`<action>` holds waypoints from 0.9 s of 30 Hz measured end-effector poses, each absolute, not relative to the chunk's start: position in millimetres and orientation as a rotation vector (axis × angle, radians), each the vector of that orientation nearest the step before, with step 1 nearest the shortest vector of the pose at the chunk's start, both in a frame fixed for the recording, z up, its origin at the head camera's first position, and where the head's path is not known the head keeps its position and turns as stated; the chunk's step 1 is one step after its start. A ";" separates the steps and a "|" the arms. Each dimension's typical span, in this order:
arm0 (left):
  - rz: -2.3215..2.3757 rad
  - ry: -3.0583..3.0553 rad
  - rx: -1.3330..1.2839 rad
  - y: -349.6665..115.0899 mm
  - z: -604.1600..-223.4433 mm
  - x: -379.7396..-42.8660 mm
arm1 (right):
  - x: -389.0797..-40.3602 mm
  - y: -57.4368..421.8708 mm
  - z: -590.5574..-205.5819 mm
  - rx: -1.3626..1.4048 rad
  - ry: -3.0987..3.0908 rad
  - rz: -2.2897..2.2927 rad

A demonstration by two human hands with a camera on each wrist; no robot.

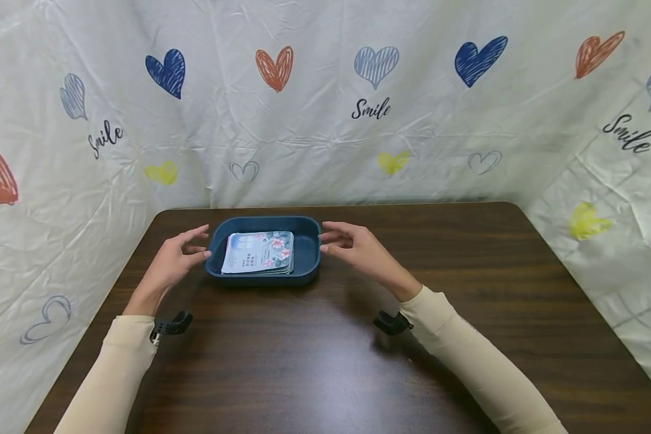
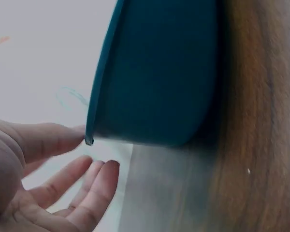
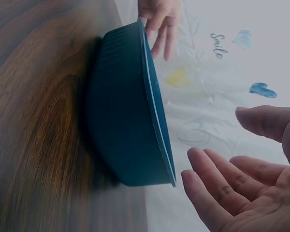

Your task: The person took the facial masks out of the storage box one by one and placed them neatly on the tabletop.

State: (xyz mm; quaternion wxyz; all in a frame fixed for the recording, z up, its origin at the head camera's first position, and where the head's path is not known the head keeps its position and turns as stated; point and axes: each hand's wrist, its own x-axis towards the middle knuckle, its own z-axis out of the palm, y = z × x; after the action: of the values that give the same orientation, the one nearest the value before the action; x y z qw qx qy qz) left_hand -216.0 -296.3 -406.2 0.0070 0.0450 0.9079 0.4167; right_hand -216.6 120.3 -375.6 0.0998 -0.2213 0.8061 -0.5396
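A dark blue plastic tray (image 1: pixel 263 281) with rounded ends stands on the brown table. Inside it, towards the left, lies a stack of flat, pale blue printed packets (image 1: pixel 257 253) with pink flowers. My left hand (image 1: pixel 175 256) is at the tray's left end, thumb tip at the rim and fingers extended just outside. At the opposite end, my right hand (image 1: pixel 362 248) is held with loosely bent, parted fingers; the right wrist view shows a gap between those fingers and the tray wall (image 3: pixel 123 106). Neither hand grips anything.
The dark wood table (image 1: pixel 456 289) extends to the right and in front of the tray. Behind and beside it hangs a white cloth (image 1: pixel 314 138) printed with hearts and "Smile". A black strap (image 1: pixel 175 323) sits at the left wrist, another black strap (image 1: pixel 392 323) at the right.
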 end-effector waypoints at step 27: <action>1.615 2.384 -0.174 -296.7 -407.6 -230.6 | -252.5 59.6 -386.6 -0.698 2.194 -1.579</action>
State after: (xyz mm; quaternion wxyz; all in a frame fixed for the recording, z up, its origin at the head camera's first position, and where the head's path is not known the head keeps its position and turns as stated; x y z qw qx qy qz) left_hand -230.6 -296.7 -407.6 0.1282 -0.0597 0.8197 0.5551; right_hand -252.5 59.6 -386.6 0.1742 -0.2463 0.7739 -0.5569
